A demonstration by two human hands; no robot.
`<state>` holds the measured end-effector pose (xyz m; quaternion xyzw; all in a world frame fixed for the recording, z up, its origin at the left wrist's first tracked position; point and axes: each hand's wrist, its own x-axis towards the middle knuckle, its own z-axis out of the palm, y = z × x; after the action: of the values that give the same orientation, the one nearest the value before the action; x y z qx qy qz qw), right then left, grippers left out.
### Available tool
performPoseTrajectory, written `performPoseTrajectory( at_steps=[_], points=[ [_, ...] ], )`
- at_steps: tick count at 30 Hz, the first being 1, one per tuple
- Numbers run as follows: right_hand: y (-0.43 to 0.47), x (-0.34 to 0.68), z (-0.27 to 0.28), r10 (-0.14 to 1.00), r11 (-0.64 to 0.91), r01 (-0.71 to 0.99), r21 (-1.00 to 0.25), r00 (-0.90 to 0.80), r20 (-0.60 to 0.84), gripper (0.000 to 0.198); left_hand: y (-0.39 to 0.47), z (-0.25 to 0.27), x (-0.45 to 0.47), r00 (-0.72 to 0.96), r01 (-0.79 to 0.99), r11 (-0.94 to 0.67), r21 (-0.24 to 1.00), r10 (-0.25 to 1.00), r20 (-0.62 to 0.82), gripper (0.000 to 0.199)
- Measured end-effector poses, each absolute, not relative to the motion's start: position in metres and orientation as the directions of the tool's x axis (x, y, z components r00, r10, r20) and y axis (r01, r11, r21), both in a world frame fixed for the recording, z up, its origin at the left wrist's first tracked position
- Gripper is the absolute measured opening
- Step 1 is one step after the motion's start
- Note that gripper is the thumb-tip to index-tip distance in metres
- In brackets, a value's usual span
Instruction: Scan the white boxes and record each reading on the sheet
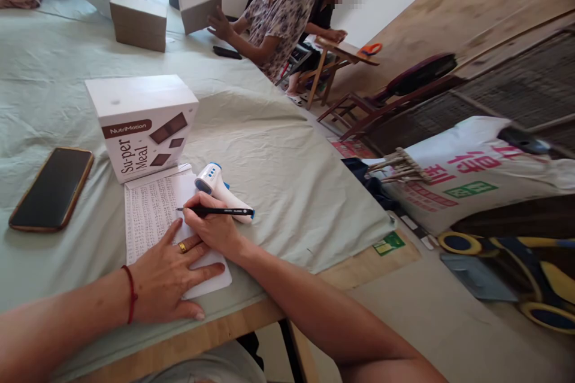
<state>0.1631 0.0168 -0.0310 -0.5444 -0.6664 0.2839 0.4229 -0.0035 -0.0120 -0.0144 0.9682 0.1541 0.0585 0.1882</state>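
Note:
My right hand point(214, 228) grips a black pen point(218, 211) with its tip on a white sheet covered in handwriting point(150, 215). My left hand point(173, 278) lies flat on the lower part of that sheet, fingers spread, a gold ring on one finger and a red cord at the wrist. A white and blue infrared thermometer point(211, 182) lies just behind my right hand. A white "Super Meal" box point(141, 125) stands at the top edge of the sheet.
A black phone point(53, 188) lies at the left on the pale green cloth point(278, 149). Brown boxes point(138, 22) stand farther back. Two people sit at the far end, one holding a box point(200, 5). A printed sack point(471, 173) and chairs are at the right.

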Motion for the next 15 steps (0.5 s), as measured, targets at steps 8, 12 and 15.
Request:
performPoseTrajectory(
  at_steps=[8, 12, 15],
  points=[
    [0.0148, 0.1648, -0.0318, 0.961, 0.264, 0.481, -0.836, -0.055, 0.272, 0.008, -0.0136, -0.0156, -0.0023, 0.946, 0.28, -0.872, 0.401, 0.321, 0.039, 0.068],
    [0.0142, 0.1656, -0.0319, 0.963, 0.252, 0.487, -0.836, -0.038, 0.268, 0.008, -0.0131, -0.0119, -0.0019, 0.949, 0.281, -0.869, 0.407, 0.316, 0.021, 0.068],
    [0.014, 0.1662, -0.0319, 0.963, 0.248, 0.493, -0.834, -0.029, 0.269, 0.01, -0.0131, -0.011, -0.0016, 0.949, 0.283, -0.867, 0.409, 0.315, 0.011, 0.067]
  ],
)
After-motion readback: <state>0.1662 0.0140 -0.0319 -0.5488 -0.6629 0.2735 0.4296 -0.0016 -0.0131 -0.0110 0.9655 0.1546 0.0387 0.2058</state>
